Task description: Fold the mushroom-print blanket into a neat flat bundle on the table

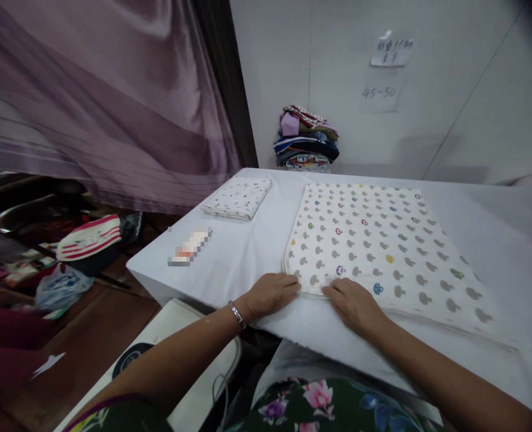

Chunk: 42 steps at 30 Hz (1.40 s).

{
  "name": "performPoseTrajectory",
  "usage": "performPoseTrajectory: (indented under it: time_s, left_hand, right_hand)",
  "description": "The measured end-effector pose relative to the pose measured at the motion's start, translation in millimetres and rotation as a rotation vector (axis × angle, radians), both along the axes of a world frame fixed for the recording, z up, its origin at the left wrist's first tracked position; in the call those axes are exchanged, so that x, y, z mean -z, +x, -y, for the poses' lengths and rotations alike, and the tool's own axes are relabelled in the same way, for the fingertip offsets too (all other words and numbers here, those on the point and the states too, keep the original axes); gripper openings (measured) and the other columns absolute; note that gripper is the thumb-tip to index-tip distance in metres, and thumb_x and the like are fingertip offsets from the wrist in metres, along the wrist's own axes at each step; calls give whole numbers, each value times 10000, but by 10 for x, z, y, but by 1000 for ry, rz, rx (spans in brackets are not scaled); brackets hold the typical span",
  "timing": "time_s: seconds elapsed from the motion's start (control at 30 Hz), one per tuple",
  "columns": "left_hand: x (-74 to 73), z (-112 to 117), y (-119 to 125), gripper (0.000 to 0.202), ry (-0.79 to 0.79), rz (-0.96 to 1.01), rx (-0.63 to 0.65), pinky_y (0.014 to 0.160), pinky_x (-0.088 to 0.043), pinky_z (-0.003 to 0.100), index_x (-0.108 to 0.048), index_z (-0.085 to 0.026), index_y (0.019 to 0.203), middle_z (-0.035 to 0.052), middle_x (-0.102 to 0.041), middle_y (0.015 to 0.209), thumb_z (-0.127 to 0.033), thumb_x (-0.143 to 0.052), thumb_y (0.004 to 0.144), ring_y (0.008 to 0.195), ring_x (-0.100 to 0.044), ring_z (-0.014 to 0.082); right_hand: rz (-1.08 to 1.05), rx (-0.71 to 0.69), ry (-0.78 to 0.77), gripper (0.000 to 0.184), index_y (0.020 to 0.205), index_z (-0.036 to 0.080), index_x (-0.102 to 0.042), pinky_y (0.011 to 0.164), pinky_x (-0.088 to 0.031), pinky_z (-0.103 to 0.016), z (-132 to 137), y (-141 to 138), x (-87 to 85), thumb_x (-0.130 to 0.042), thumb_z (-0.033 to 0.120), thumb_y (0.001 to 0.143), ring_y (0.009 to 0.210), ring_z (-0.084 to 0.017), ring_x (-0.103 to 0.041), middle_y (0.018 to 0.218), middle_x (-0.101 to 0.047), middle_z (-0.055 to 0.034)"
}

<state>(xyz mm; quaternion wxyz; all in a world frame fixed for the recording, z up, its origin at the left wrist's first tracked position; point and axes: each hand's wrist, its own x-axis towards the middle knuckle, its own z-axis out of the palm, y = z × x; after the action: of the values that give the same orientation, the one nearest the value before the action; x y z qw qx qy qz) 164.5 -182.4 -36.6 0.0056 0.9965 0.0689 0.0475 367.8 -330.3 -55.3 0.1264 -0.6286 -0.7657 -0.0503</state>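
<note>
A folded white cloth [369, 240] with grey and coloured mushroom shapes lies flat on the white-covered table [252, 252]. At its near left corner, my left hand [277, 294] has its fingers closed on the edge. My right hand [350, 303] grips the same near edge a little further right, fingers curled over the fabric. The thumbs and the underside of the hem are mostly hidden. Further back on the left sits a smaller folded cloth [239, 197], white with small dark prints, apart from both hands.
A blurred-out item [190, 246] lies near the table's left corner. Against the wall stands a pile of folded clothes [306, 139]. A mauve curtain [113, 90] hangs at left, above a striped cushion-like thing [90, 239] and a plastic bag [62, 289]. Below the table edge is a pale machine-like box [189, 393].
</note>
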Motion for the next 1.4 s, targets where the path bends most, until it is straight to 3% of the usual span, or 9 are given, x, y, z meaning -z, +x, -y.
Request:
performPoseTrajectory:
  time_s: [0.23,0.4,0.73,0.83,0.97,1.1,1.17,1.27,1.4]
  left_hand:
    - [-51,-25,-29,263,-13,11,-51,710,-430,279,-558,-207,1055,22,-609,1104,-214,-338,913,935,-568,166]
    - [-88,-21,-20,330,-33,8,-47,752,-444,298,-472,-212,1194,34,-592,1154,-187,-386,877,976,-566,187]
    - [156,-76,-6,269,67,56,-148,684,-442,286,-516,-199,1091,37,-627,967,-132,-388,864,830,-576,176]
    - [91,-69,-44,237,15,40,-153,688,-450,271,-552,-203,1011,26,-632,938,-124,-411,839,816,-578,166]
    - [-113,-21,-37,249,-113,109,-159,705,-481,267,-580,-225,964,16,-631,938,-122,-460,772,820,-584,157]
    - [-178,26,190,265,-19,313,-185,809,-496,359,-590,-232,1036,53,-634,1066,-198,-471,802,921,-587,196]
    - [-71,14,353,319,97,359,-54,876,-478,391,-569,-234,1124,64,-606,1175,-279,-480,821,1030,-566,220]
    - [239,-75,552,466,310,373,198,871,-484,352,-494,-223,1260,50,-569,1260,-372,-482,818,1120,-537,219]
    - [654,-221,640,588,494,439,244,834,-486,298,-360,-276,1372,-23,-583,1242,-113,-389,807,1110,-558,147]
  right_hand:
    - [-44,-3,65,266,930,173,-611,669,-334,-291,-1,-28,58,-345,155,921,761,-182,-455,820,-547,-62]
    - [-130,5,85,246,981,196,-592,667,-374,-276,-10,15,96,-357,167,912,776,-176,-491,865,-567,-58]
    - [-66,10,147,175,936,209,-562,642,-338,-284,-21,-53,160,-404,147,895,737,-178,-487,811,-559,-35]
    - [-34,5,179,139,924,210,-559,646,-325,-294,-44,-62,249,-437,154,886,736,-183,-484,808,-557,-28]
    - [-41,14,224,156,919,214,-552,651,-326,-298,-70,-60,327,-414,146,894,740,-184,-479,816,-560,-33]
    - [-133,81,220,160,844,216,-536,637,-352,-272,-126,-85,380,-403,252,925,698,-154,-478,765,-558,-12]
    - [-109,89,223,186,824,218,-536,610,-364,-268,-178,-84,418,-402,302,921,664,-149,-481,730,-558,-3]
    - [-4,55,233,234,873,241,-556,561,-389,-295,-210,-23,445,-348,336,922,623,-169,-487,714,-587,-11]
    - [-24,-24,185,295,1079,222,-534,650,-453,-310,22,155,265,-289,308,939,709,-178,-535,829,-644,-37]
